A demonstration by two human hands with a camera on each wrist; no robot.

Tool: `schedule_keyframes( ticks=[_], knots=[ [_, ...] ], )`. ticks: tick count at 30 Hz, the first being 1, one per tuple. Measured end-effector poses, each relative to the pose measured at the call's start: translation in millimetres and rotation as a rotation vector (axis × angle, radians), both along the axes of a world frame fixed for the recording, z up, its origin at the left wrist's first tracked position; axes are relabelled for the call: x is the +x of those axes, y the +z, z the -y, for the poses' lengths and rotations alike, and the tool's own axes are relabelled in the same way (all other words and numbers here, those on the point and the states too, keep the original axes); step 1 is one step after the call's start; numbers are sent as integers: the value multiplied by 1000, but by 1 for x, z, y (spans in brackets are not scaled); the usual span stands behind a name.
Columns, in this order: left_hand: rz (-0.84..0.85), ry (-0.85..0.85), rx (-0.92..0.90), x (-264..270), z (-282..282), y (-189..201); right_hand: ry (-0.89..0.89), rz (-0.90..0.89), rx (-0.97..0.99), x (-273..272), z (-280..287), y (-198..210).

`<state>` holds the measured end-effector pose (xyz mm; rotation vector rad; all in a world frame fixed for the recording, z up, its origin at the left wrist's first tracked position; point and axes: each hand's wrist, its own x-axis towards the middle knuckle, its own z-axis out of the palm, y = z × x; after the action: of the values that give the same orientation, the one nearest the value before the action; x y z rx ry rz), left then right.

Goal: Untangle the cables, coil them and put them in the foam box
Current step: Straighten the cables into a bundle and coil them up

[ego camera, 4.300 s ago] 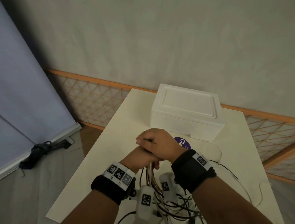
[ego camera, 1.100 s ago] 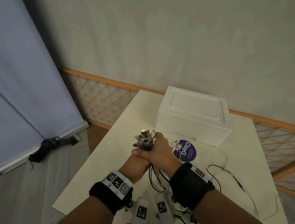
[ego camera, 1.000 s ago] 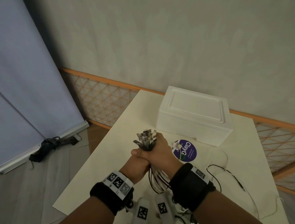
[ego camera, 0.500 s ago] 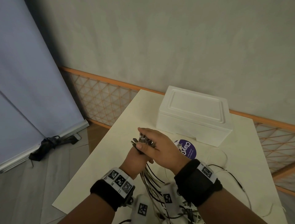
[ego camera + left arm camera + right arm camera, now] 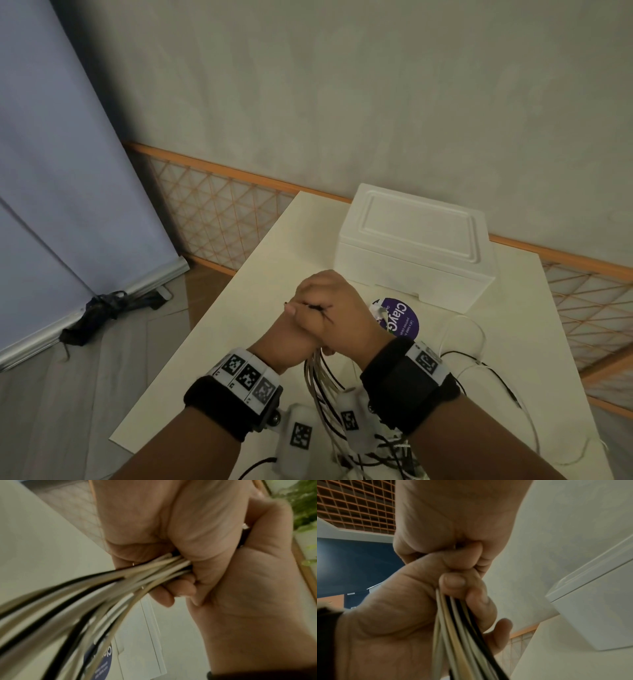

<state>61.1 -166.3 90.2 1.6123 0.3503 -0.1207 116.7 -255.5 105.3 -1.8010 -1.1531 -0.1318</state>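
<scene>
The ends of the cables [image 5: 320,371] are hidden inside the two fists, so the plugs cannot be seen. The left hand [image 5: 291,337] is curled tight around the bunch of white and black cables, and the right hand [image 5: 330,306] is wrapped over it, squeezing the same bunch. The long parts hang down in a messy heap that is cut off at the bottom of the head view. The wrist views are blurry up close. The foam box [image 5: 416,245] sits at the back of the table [image 5: 219,329] with its lid on, just past the hands. A round purple sticker [image 5: 400,318] lies between the box and the hands. Thin loose wires [image 5: 462,329] trail on the right. The left side of the table is bare up to its edge.
</scene>
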Motion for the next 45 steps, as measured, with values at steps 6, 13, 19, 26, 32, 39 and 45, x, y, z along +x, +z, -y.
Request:
schedule_keyframes(
  ticks=[6,13,19,26,32,39,45],
  knots=[
    [167,-28,-121,2,-6,-6,58,-315,-143,14,23,3],
    [278,-121,-195,1,-9,-3,-150,-232,-100,9,37,-3],
    [307,-115,-239,4,-9,-9,-182,-119,-71,2,32,1],
    [274,-88,-223,2,-15,-17,-32,78,-207,7,33,11],
    [212,-38,-260,1,-15,-17,67,69,-270,12,41,18],
    [255,-86,-269,2,-12,-11,-21,-99,-134,12,37,10],
    [218,-97,-32,4,-9,-1,-4,-211,-56,3,29,13]
  ],
)
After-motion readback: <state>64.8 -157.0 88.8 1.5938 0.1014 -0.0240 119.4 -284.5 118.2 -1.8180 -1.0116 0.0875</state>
